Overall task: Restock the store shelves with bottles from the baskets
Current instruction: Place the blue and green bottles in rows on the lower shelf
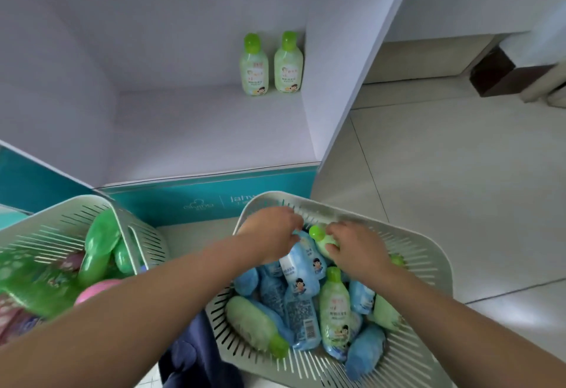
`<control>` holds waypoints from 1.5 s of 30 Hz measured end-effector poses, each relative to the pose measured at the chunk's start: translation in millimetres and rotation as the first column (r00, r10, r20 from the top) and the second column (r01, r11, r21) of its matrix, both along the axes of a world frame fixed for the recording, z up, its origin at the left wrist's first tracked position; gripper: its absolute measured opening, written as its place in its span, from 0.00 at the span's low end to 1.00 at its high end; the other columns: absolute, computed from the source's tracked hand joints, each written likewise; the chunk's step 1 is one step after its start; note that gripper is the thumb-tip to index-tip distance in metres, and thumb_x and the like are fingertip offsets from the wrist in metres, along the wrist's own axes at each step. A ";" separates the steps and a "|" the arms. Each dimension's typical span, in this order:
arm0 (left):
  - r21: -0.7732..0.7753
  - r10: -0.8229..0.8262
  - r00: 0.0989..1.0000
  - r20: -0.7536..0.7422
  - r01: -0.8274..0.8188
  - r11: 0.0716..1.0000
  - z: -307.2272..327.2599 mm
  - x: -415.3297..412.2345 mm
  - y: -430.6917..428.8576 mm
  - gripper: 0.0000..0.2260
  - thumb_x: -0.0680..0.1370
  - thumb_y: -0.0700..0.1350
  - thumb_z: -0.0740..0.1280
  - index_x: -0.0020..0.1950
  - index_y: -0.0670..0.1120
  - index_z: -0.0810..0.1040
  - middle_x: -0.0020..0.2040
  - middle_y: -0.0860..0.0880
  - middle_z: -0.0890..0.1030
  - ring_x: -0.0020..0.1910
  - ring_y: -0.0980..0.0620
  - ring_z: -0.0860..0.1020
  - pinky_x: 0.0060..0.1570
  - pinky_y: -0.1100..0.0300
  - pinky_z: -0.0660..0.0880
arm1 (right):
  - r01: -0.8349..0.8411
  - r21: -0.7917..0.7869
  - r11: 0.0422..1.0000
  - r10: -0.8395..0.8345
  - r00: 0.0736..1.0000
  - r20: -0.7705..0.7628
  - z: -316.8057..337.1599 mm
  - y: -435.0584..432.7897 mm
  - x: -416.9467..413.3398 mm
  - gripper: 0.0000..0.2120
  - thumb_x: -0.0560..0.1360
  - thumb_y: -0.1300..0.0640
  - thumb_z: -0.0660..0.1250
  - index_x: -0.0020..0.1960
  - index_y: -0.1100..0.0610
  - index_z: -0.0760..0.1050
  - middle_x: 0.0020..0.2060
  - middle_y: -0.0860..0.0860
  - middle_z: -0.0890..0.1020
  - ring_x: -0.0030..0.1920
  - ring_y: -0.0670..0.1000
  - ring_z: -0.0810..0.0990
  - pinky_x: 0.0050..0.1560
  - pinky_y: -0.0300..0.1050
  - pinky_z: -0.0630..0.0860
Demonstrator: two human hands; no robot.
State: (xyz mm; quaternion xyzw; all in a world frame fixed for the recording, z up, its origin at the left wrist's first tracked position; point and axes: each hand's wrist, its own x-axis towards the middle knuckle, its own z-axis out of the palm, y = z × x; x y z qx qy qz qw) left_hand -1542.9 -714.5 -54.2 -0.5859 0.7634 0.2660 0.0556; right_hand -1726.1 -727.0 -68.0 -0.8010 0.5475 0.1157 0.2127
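Early stage: 2 green bottles [254, 66] stand on shelf [199, 124]. Right basket [422, 253] and left basket [61, 213] are full. Right hand [356, 251] grips green-capped bottle [321, 239]; left hand [269, 233] is on blue bottle [301, 265], grip unclear.

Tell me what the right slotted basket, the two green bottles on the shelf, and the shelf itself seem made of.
Right basket: moulded plastic, matte pale grey-green; thin even slots, rounded rim.
Two green bottles: likely plastic, translucent pale body, glossy green cap with highlights.
Shelf: probably coated cardboard or foam board, matte white; folded creases, thin edges.
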 end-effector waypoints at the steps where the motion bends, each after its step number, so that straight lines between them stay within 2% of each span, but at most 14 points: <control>1: 0.061 -0.049 0.998 0.030 0.047 0.997 -11.2 -4.0 1.8 0.14 0.80 0.49 0.60 0.64 0.49 0.74 0.61 0.48 0.74 0.61 0.46 0.73 0.59 0.50 0.72 | 0.006 0.046 0.999 -0.005 0.999 -0.032 -6.7 1.4 -5.2 0.15 0.77 0.51 0.62 0.62 0.52 0.73 0.58 0.52 0.77 0.58 0.56 0.76 0.54 0.49 0.75; 5: 0.162 -0.188 0.969 0.159 0.162 0.973 -50.6 -14.2 3.6 0.19 0.79 0.47 0.62 0.70 0.47 0.68 0.66 0.44 0.69 0.65 0.43 0.67 0.62 0.48 0.68 | -0.016 0.174 0.985 0.038 0.992 -0.124 -28.7 4.2 -13.1 0.18 0.77 0.49 0.63 0.65 0.53 0.70 0.61 0.53 0.76 0.61 0.56 0.75 0.58 0.51 0.74; 8: 0.216 -0.160 0.973 0.169 0.122 0.969 -66.3 -13.9 -0.2 0.24 0.77 0.47 0.64 0.72 0.47 0.63 0.70 0.42 0.65 0.68 0.42 0.64 0.66 0.48 0.65 | 0.021 0.068 0.997 -0.017 0.998 -0.054 -37.9 2.5 -10.7 0.18 0.78 0.47 0.61 0.64 0.53 0.66 0.58 0.53 0.76 0.57 0.57 0.77 0.51 0.50 0.74; 10: 0.254 -0.110 0.987 0.113 0.079 0.964 -67.9 -10.8 -5.7 0.25 0.77 0.47 0.64 0.73 0.46 0.62 0.70 0.42 0.66 0.67 0.42 0.65 0.66 0.50 0.65 | -0.004 -0.022 1.000 0.004 1.000 -0.012 -42.5 0.1 -3.9 0.20 0.78 0.45 0.59 0.66 0.52 0.63 0.59 0.54 0.75 0.55 0.58 0.77 0.47 0.49 0.74; 13: 0.319 -0.065 0.995 0.071 0.039 0.947 -65.0 -6.2 -15.2 0.24 0.77 0.47 0.65 0.72 0.44 0.65 0.68 0.42 0.70 0.66 0.42 0.68 0.64 0.52 0.66 | -0.075 0.026 0.997 0.076 0.996 -0.045 -50.2 -6.5 9.7 0.23 0.80 0.47 0.58 0.73 0.48 0.59 0.59 0.54 0.77 0.56 0.59 0.78 0.49 0.50 0.74; 15: 0.331 -0.067 0.995 0.073 0.039 0.943 -62.1 -4.2 -20.2 0.22 0.76 0.44 0.65 0.70 0.44 0.69 0.66 0.43 0.74 0.64 0.43 0.71 0.62 0.54 0.68 | -0.120 0.012 0.993 0.120 0.989 -0.091 -51.8 -12.3 16.8 0.19 0.80 0.51 0.59 0.70 0.50 0.64 0.56 0.55 0.79 0.55 0.59 0.79 0.48 0.50 0.75; 18: 0.344 0.019 1.000 0.006 -0.020 0.939 -56.4 -0.6 -23.2 0.19 0.75 0.37 0.64 0.66 0.45 0.75 0.64 0.46 0.77 0.62 0.46 0.74 0.58 0.59 0.69 | -0.221 -0.042 0.974 0.211 0.964 -0.164 -46.2 -16.7 20.6 0.16 0.78 0.56 0.63 0.64 0.55 0.68 0.54 0.55 0.79 0.54 0.59 0.80 0.46 0.49 0.75; 21: 0.353 0.050 0.998 -0.031 -0.035 0.935 -47.2 3.6 -20.4 0.15 0.73 0.38 0.68 0.60 0.46 0.79 0.58 0.49 0.81 0.56 0.49 0.78 0.51 0.61 0.71 | -0.255 -0.051 0.966 0.240 0.950 -0.201 -35.0 -14.4 13.6 0.18 0.77 0.54 0.65 0.64 0.56 0.68 0.53 0.55 0.80 0.52 0.58 0.80 0.42 0.47 0.72; 25: 0.374 0.085 0.989 -0.125 -0.032 0.927 -25.3 2.3 -11.4 0.12 0.75 0.43 0.70 0.58 0.46 0.79 0.56 0.50 0.81 0.45 0.51 0.81 0.48 0.61 0.73 | -0.189 -0.083 0.978 0.171 0.967 -0.188 -11.6 -12.4 -6.0 0.18 0.77 0.51 0.62 0.65 0.54 0.66 0.52 0.54 0.81 0.52 0.57 0.81 0.45 0.47 0.75; 27: 0.331 0.069 0.985 -0.158 -0.013 0.944 -10.4 -1.3 -9.5 0.12 0.75 0.44 0.69 0.59 0.46 0.79 0.56 0.49 0.80 0.45 0.53 0.78 0.48 0.63 0.70 | -0.158 -0.111 0.981 0.138 0.977 -0.165 5.9 -10.4 -9.9 0.17 0.78 0.49 0.60 0.64 0.54 0.67 0.52 0.54 0.81 0.52 0.57 0.80 0.44 0.46 0.72; 31: 0.209 0.021 0.991 -0.133 0.007 0.978 24.1 1.0 -11.0 0.13 0.74 0.45 0.70 0.58 0.48 0.80 0.57 0.50 0.79 0.53 0.51 0.75 0.49 0.62 0.68 | -0.125 -0.152 0.981 0.113 0.990 -0.081 45.8 -12.6 -5.5 0.15 0.77 0.45 0.61 0.60 0.51 0.68 0.50 0.52 0.80 0.50 0.57 0.79 0.39 0.44 0.68; 38: 0.103 0.108 0.977 -0.184 -0.091 0.991 101.0 36.7 -8.8 0.11 0.75 0.44 0.67 0.58 0.48 0.80 0.54 0.52 0.78 0.44 0.56 0.71 0.46 0.64 0.66 | -0.045 -0.179 0.983 0.074 0.984 0.159 103.9 -13.5 10.9 0.09 0.74 0.52 0.67 0.53 0.49 0.72 0.49 0.49 0.80 0.48 0.55 0.77 0.43 0.45 0.70; 45: 0.010 0.311 0.903 -0.296 -0.322 0.947 132.6 83.5 -6.6 0.08 0.75 0.45 0.69 0.53 0.51 0.80 0.50 0.54 0.76 0.38 0.62 0.71 0.43 0.64 0.67 | 0.039 -0.261 0.965 0.035 0.962 0.272 134.4 -13.4 38.1 0.10 0.74 0.55 0.68 0.55 0.49 0.75 0.50 0.50 0.81 0.49 0.55 0.77 0.45 0.44 0.71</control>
